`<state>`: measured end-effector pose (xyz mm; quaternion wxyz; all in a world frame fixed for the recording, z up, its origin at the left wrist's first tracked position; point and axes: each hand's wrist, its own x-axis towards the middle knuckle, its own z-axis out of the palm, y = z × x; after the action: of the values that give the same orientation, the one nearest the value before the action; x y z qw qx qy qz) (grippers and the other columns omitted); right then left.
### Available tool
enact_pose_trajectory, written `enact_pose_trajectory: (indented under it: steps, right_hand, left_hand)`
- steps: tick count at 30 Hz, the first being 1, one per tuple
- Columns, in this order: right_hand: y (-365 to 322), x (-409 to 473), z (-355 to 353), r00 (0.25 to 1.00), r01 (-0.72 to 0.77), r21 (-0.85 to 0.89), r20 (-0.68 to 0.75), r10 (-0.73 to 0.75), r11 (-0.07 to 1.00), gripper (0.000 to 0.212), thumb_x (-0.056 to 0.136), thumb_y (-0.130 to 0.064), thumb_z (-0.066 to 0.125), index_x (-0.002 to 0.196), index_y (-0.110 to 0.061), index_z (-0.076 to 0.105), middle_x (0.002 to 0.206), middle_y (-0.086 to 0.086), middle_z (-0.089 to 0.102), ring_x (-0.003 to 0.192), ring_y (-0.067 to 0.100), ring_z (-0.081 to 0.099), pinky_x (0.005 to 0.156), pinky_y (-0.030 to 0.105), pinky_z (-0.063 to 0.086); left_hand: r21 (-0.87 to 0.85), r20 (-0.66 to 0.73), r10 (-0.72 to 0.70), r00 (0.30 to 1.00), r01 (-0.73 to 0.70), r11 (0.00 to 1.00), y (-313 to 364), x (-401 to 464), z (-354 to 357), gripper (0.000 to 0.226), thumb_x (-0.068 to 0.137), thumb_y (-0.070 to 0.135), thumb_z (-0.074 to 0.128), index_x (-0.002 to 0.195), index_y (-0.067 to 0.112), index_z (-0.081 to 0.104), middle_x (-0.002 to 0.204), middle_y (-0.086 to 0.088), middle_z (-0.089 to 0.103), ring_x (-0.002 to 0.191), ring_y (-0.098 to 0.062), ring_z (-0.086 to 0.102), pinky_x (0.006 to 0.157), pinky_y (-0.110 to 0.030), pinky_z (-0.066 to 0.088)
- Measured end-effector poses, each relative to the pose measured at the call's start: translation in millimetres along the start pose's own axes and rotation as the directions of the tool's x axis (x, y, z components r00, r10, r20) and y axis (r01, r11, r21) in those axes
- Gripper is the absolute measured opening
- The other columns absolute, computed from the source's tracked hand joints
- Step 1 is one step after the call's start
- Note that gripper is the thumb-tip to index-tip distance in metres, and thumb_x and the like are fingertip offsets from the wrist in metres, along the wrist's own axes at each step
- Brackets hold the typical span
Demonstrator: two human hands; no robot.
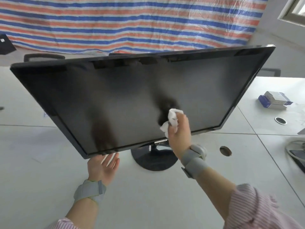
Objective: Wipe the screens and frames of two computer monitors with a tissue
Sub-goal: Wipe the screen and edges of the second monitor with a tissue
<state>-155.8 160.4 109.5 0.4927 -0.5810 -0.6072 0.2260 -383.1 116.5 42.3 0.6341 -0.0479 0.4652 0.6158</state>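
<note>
A black monitor (125, 96) with a dark screen stands tilted on its round black base (153, 160) on the white desk. My right hand (179, 131) grips a crumpled white tissue (172, 120) and presses it against the lower right part of the screen. My left hand (103, 167) is under the monitor's lower left corner, palm up with fingers straight, touching the bottom frame. No second monitor shows in full.
The white desk (49, 171) has two round cable holes (225, 150) on the right. A blue and white box (274, 100) lies at the far right. A dark device with a cable (297, 154) sits at the right edge. A striped tarp (132, 22) hangs behind.
</note>
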Motion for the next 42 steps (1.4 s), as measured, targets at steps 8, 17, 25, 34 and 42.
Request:
enact_pose_trajectory:
  steps: [8, 17, 25, 34, 42]
  right_hand:
    - [-9.0, -8.7, -25.6, 0.958, -0.169, -0.096, -0.25, 0.14, 0.981, 0.028, 0.079, -0.011, 0.046, 0.103, -0.001, 0.056, 0.102, 0.019, 0.053, 0.085, 0.028, 0.049, 0.077, 0.034, 0.04]
    - [-56.0, -24.3, 37.4, 0.948, 0.256, -0.06, 0.212, -0.238, 0.965, 0.042, 0.08, 0.008, 0.041, 0.093, -0.025, 0.064, 0.096, -0.024, 0.05, 0.087, 0.008, 0.054, 0.083, 0.023, 0.047]
    - [-71.8, -49.2, 65.3, 0.908, 0.402, -0.064, 0.157, -0.388, 0.914, 0.041, 0.073, 0.009, 0.049, 0.097, -0.018, 0.068, 0.089, -0.008, 0.038, 0.087, 0.017, 0.049, 0.074, 0.02, 0.041]
    - [-211.4, -9.5, 106.0, 0.57, 0.82, -0.05, -0.023, -0.821, 0.57, 0.02, 0.079, 0.0, 0.058, 0.097, 0.001, 0.068, 0.105, 0.025, 0.059, 0.092, 0.037, 0.057, 0.07, 0.038, 0.056]
    - [-130.9, -27.3, 164.5, 0.406, 0.914, -0.15, 0.305, -0.862, 0.378, 0.022, 0.085, -0.001, 0.049, 0.095, -0.007, 0.068, 0.114, 0.005, 0.044, 0.099, 0.025, 0.044, 0.062, 0.034, 0.049]
  left_hand:
    - [-0.103, -0.088, -0.064, 0.994, 0.055, 0.993, 16.8, -11.3, -0.2, 0.054, 0.09, 0.046, 0.032, 0.13, 0.011, 0.04, 0.126, -0.012, 0.046, 0.121, -0.033, 0.045, 0.1, -0.043, 0.037]
    - [0.009, -0.055, -0.081, 0.995, 0.081, 0.997, 34.3, -9.7, -14.1, 0.064, 0.088, 0.048, 0.041, 0.144, 0.019, 0.029, 0.142, -0.008, 0.04, 0.124, -0.032, 0.041, 0.097, -0.042, 0.035]
    - [0.067, -0.004, -0.038, 0.999, 0.038, 0.997, 57.6, -7.0, -32.5, 0.053, 0.092, 0.045, 0.037, 0.139, 0.021, 0.037, 0.145, -0.009, 0.037, 0.133, -0.03, 0.036, 0.106, -0.043, 0.03]
    - [0.342, 0.045, -0.049, 0.998, 0.031, 0.939, 64.0, 0.5, -40.8, 0.022, 0.093, 0.039, 0.041, 0.096, 0.021, 0.053, 0.127, -0.008, 0.05, 0.12, -0.03, 0.046, 0.096, -0.041, 0.036]
    - [0.448, 0.045, -0.054, 0.998, 0.028, 0.893, 70.8, 13.9, -56.8, 0.038, 0.097, 0.041, 0.038, 0.131, 0.026, 0.043, 0.133, -0.002, 0.05, 0.123, -0.028, 0.046, 0.102, -0.042, 0.034]
